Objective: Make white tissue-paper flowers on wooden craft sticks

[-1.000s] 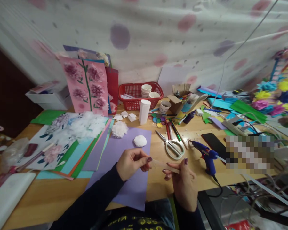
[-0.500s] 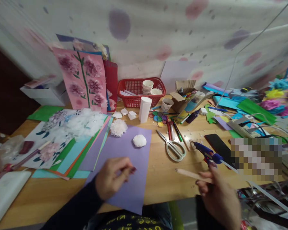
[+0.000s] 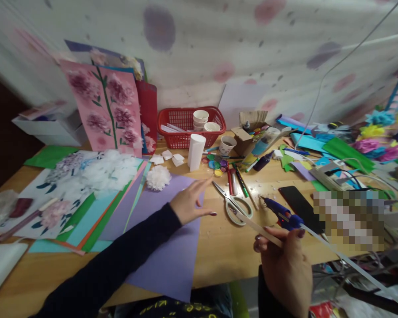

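Observation:
My left hand (image 3: 189,203) reaches over the purple paper sheet (image 3: 172,265), its thumb and fingers spread with nothing visible between them. It covers the spot where a small white ball lay. Above the wrist sits a ruffled white paper flower (image 3: 158,178). My right hand (image 3: 287,260) pinches a flat wooden craft stick (image 3: 257,227), whose far tip overlaps the scissors (image 3: 238,210) in view. Just beyond that hand lies a blue glue gun (image 3: 280,211), a long white glue stick (image 3: 351,258) running out of its back.
Behind the sheet stand a white paper roll (image 3: 196,152), a red basket (image 3: 191,128) with cups, and a paper cup (image 3: 227,144). Pens and paint pots (image 3: 218,164) lie near the scissors. A black phone (image 3: 300,207) is at right, layered coloured papers (image 3: 96,221) at left.
My left hand has moved right and forward, opening from a closed pose, and now hides the white ball. My right hand has shifted slightly left with the craft stick, its tip nearing the scissors.

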Demonstrator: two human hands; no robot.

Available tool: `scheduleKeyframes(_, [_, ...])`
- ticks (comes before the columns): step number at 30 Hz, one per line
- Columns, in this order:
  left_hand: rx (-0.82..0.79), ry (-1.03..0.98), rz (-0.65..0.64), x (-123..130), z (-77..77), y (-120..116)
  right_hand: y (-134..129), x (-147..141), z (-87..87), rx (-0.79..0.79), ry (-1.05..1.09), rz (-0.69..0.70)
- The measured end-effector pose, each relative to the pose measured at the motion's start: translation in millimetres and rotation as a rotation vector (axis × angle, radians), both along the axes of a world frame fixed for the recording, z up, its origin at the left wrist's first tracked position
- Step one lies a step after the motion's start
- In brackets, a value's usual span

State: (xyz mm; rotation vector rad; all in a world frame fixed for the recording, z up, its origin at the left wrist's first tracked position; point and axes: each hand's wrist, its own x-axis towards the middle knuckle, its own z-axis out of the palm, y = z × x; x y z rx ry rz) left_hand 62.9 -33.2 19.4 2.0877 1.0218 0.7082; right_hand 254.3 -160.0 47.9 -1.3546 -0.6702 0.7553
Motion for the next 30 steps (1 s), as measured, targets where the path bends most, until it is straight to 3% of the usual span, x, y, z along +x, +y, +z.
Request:
scheduleKeyframes(3, [0.040, 0.194, -0.251, 35.4, -17.2, 6.3, 3.4, 0.6, -1.5, 0.074, 0.144, 0.076])
scheduleKeyframes(5, [0.005, 0.146, -0.324, 49.8, -19.5, 1.7, 6.9, 2.4, -2.3, 0.122, 0.249, 0.093])
scheduleKeyframes(9, [-0.344, -0.174, -0.257, 59.0, -8.0, -19.6, 15.4, 4.7, -3.4, 0.131, 0.450, 0.120])
scheduleKeyframes(11, [-0.474, -0.195, -0.254, 60.1, -0.4, -31.4, 19.7, 3.1, -4.5, 0.116, 0.434, 0.142])
scheduleKeyframes(13, [-0.419, -0.059, -0.339, 61.9, 6.3, -42.3, 24.2, -0.2, -6.1, 0.165, 0.333, 0.108])
scheduleKeyframes(15, [-0.256, 0.102, -0.501, 64.4, 12.9, -51.3, 28.8, -4.8, -7.4, 0.225, 0.235, 0.125])
scheduleKeyframes(17, [-0.114, 0.150, -0.638, 65.4, 20.8, -57.0, 33.0, -10.1, -7.6, 0.181, 0.245, 0.287])
scheduleKeyframes(19, [-0.030, 0.067, -0.683, 61.4, 31.6, -58.3, 36.3, -15.2, -7.2, 0.023, 0.339, 0.475])
scheduleKeyframes(21, [0.011, -0.084, -0.648, 49.1, 45.4, -54.6, 38.9, -18.4, -7.5, -0.107, 0.382, 0.528])
scheduleKeyframes(24, [-0.026, -0.257, -0.483, 17.0, 67.0, -39.7, 43.1, -17.0, -9.3, -0.133, 0.256, 0.465])
scheduleKeyframes(27, [-0.117, -0.306, -0.243, -14.9, 78.7, -15.3, 49.6, -9.2, -5.2, -0.015, 0.041, 0.291])
scheduleKeyframes(30, [-0.193, -0.278, -0.065, -27.2, 76.3, 11.1, 58.0, -1.6, 13.6, 0.183, -0.166, 0.078])
